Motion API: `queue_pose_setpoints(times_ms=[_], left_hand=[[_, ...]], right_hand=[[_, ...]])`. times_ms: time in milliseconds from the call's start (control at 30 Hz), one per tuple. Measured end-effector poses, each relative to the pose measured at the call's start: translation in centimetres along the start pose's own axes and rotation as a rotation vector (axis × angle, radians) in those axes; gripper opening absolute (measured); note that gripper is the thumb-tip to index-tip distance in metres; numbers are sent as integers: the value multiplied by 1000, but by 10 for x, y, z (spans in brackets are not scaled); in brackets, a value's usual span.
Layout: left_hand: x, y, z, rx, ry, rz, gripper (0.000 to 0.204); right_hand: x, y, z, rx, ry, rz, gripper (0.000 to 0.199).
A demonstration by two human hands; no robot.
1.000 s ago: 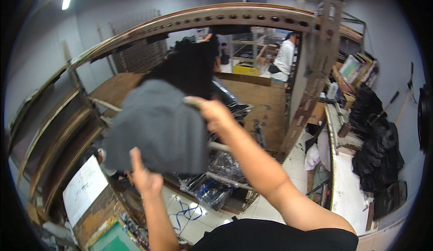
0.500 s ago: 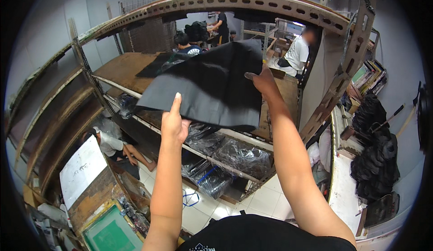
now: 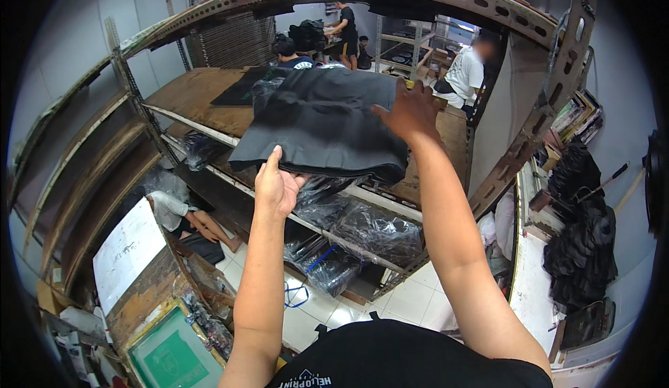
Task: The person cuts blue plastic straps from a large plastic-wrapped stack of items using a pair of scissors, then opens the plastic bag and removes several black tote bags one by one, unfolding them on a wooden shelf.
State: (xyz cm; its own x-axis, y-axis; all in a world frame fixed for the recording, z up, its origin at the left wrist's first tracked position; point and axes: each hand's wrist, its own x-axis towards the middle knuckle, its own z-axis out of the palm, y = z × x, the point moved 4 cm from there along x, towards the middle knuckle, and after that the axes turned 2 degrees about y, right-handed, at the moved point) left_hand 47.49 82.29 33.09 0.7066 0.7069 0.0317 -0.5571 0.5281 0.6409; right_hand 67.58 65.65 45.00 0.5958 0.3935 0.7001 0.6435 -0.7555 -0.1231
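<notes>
1. Since the earlier frames, the folded dark garment (image 3: 324, 127) has come down from in front of the face to lie flatter over the wooden shelf board (image 3: 191, 95) of the metal rack (image 3: 139, 109), and both arms have stretched further forward.
2. That garment now sits above the front rail of the rack, its near folded edge overhanging the rail toward the person.
3. Left hand (image 3: 277, 186) is at the garment's near lower edge, just in front of the rack's rail; the thumb points up against the fabric and the other fingers curl under it, so only part of the grip shows.
4. Right hand (image 3: 411, 113) lies on top of the garment's right end, over the shelf board, fingers spread flat across the cloth.
5. Another flat black piece (image 3: 237, 88) lies further back on the same board, to the left of the garment.
6. Clear plastic bags (image 3: 362, 224) of dark goods fill the rack's lower level, beneath the garment.
7. Beyond the rack, a person in a white shirt (image 3: 465, 74) and others in dark clothes are at work.
8. Left of the rack's foot, a green screen frame (image 3: 171, 357) leans low near the floor.
</notes>
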Motion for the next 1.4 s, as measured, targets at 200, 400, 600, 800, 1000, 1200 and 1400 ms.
queue_pose_setpoints(times_ms=[200,400,600,800,1000,1200,1400], left_hand=[[8,0,-3,73,-7,7,36],[11,1,22,370,-72,-100,41],[9,-10,21,463,-75,-73,35],[12,-5,4,341,-54,-131,43],[-13,-4,3,299,-99,-3,42],[-36,15,2,550,-20,75,46],[-47,14,8,714,60,327,32]], right_hand=[[-53,-65,-28,483,-497,-722,52],[-45,-48,-22,423,-505,-669,39],[-54,-42,-31,369,-492,-677,32],[-50,-42,-21,545,-551,-599,24],[-55,-44,-16,501,-313,-531,12],[-35,-46,-26,656,-236,-400,17],[27,-13,-21,820,-305,-138,20]])
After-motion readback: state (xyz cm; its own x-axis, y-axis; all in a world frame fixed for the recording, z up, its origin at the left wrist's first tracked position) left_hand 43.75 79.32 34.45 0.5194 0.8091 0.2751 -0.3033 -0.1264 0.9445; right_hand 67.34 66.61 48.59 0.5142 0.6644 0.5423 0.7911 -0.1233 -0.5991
